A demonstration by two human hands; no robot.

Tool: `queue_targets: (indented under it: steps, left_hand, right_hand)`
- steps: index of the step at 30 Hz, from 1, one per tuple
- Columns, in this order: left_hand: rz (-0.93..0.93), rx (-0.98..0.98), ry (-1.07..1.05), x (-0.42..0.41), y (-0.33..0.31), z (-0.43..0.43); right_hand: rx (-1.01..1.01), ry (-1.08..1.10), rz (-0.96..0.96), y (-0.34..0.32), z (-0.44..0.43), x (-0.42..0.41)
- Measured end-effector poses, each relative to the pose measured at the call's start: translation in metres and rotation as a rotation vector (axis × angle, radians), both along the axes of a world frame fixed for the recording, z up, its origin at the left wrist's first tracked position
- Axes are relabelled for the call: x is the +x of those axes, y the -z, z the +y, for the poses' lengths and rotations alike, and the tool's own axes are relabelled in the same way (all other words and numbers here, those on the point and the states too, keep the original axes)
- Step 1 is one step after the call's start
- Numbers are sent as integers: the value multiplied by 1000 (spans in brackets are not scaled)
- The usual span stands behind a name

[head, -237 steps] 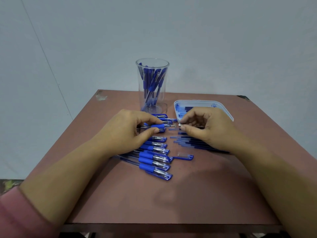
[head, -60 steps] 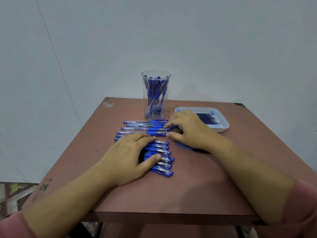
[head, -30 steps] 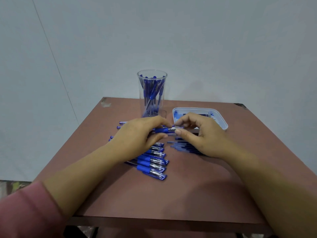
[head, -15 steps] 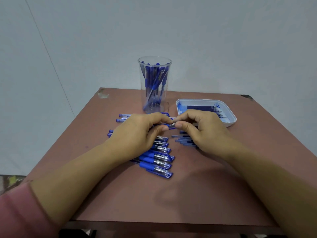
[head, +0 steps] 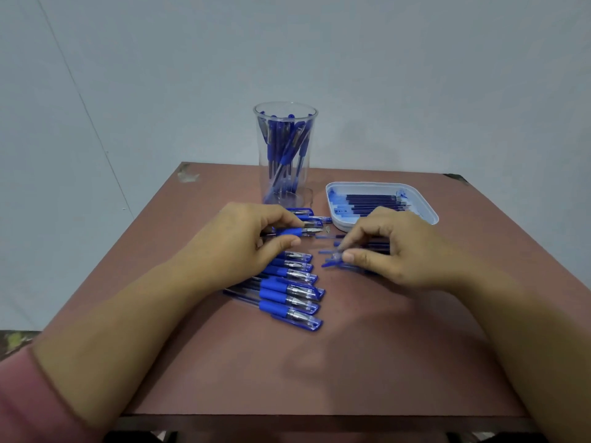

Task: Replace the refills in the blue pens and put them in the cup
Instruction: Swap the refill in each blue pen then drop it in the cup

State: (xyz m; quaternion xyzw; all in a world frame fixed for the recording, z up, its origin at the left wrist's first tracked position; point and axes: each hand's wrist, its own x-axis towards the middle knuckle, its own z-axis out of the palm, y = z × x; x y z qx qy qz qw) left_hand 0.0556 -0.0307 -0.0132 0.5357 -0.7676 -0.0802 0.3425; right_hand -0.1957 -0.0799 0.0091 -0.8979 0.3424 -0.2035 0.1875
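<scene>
Head view: I see the left hand [head: 249,241] gripping a pen [head: 300,232] by its blue sleeve, tip pointing right. The right hand [head: 396,251] pinches a blurred piece [head: 334,256] near that tip, above loose refills [head: 332,265]. The cup [head: 284,161] stands behind.

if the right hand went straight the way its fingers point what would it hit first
Pointing left, the right hand would likely meet the near ends of the pen row first, with the left hand just behind them; its height over the table is unclear.
</scene>
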Motion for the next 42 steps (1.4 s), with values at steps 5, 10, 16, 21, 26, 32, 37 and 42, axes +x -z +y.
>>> queue_targets:
  steps: [5,10,16,21,26,32,37,42]
  left_hand:
    - [-74,-59,71,5,-2,-1]
    - [-101,-99,134,7,-3,-4]
    - [-110,-104,147,4,-5,-3]
    - [-81,-105,182,1,-5,0]
    - [-55,-97,164,0,-2,-2]
    - [-107,-117,119,3,-3,-3]
    - [-201,-196,109,5,-2,-7]
    - [-263,-303,85,6,-1,-8]
  right_hand:
    - [-48,-103,159,2,6,1]
    - [-152,-93,167,5,5,3]
    - [-179,80,-177,9,5,17]
    - [-153,57,-149,13,5,26]
    - [-81,47,-201,13,7,28]
    - [-52,75,-204,13,6,26]
    - [-143,58,-184,16,3,28]
    - [-190,72,-213,16,6,30]
